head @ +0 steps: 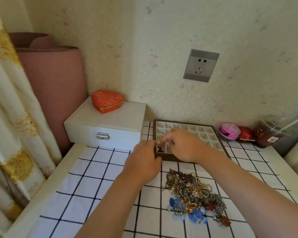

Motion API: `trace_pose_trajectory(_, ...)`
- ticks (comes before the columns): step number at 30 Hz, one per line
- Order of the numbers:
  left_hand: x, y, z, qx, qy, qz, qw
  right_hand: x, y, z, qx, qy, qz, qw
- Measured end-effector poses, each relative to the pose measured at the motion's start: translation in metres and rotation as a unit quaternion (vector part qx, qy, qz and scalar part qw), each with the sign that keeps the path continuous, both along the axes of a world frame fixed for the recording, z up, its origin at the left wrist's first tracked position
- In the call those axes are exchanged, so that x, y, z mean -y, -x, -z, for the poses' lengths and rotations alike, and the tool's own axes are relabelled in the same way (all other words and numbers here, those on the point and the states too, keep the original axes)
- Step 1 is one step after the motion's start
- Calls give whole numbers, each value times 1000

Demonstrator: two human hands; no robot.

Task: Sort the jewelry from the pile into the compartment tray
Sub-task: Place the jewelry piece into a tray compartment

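The compartment tray (182, 121), brown-rimmed with a white grid, lies against the wall on the checked cloth. My left hand (143, 160) curls over the tray's near left corner, thumb along the front rim. My right hand (184, 145) hovers over the tray's left half with its bunched, blurred fingertips pointing down at the near-left compartments. A small dark red jewelry piece (160, 149) lies in the near-left corner compartment, just below those fingertips. Whether they touch or pinch it is unclear. The jewelry pile (193, 191), a tangle of chains, gold pieces and blue bows, sits in front of the tray.
A white latched box (107, 124) with a red heart-shaped case (107, 101) on top stands left of the tray. At the right by the wall are a pink round case (230, 130), a red case (246, 133) and a plastic jar (273, 133). A rolled mat and a curtain fill the left.
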State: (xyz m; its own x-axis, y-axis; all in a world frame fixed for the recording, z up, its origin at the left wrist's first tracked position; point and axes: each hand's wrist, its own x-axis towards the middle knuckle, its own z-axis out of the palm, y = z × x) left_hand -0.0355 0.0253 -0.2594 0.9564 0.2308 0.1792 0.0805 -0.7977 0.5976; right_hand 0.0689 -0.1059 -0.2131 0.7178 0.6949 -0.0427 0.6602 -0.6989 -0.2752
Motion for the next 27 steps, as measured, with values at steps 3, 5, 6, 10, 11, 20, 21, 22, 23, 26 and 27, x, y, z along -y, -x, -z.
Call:
trace_pose_trajectory(3, -1, -2, 2, -6, -14, 14, 1000, 0, 5, 8, -12, 12, -15, 1000)
trace_pose_trajectory(5, -3, -2, 2, -8, -17, 19, 1000, 2, 6, 9, -23, 2, -11, 1000)
trace_pose_trajectory(6, -3, -2, 1, -8, -21, 20, 1000, 5, 6, 8, -24, -12, -6, 1000)
trace_pose_trajectory(10, 0, 3, -4, 8, -40, 11, 999, 25, 15, -8, -18, -93, 23, 995)
trace_pose_trajectory(11, 2, 5, -6, 19, -42, 13, 999, 32, 19, -13, -12, -101, 29, 994)
trace_pose_trajectory(20, 28, 22, -9, 17, -74, 101, 992, 87, 74, 5, -30, -57, 56, 996)
trace_pose_trajectory(21, 29, 23, -7, 2, -84, 98, 992, 89, 74, 11, -18, -52, 59, 997)
trace_pose_trajectory(22, 30, 24, -6, -14, -97, 93, 991, 89, 72, 16, -6, -46, 63, 997)
trace_pose_trajectory(23, 31, 24, -5, -27, -115, 88, 989, 88, 70, 20, 4, -41, 66, 997)
trace_pose_trajectory(26, 36, 24, -4, -47, -157, 64, 984, 78, 67, 29, 26, -25, 58, 998)
trace_pose_trajectory(27, 37, 24, -5, -47, -162, 56, 984, 75, 66, 30, 32, -18, 53, 998)
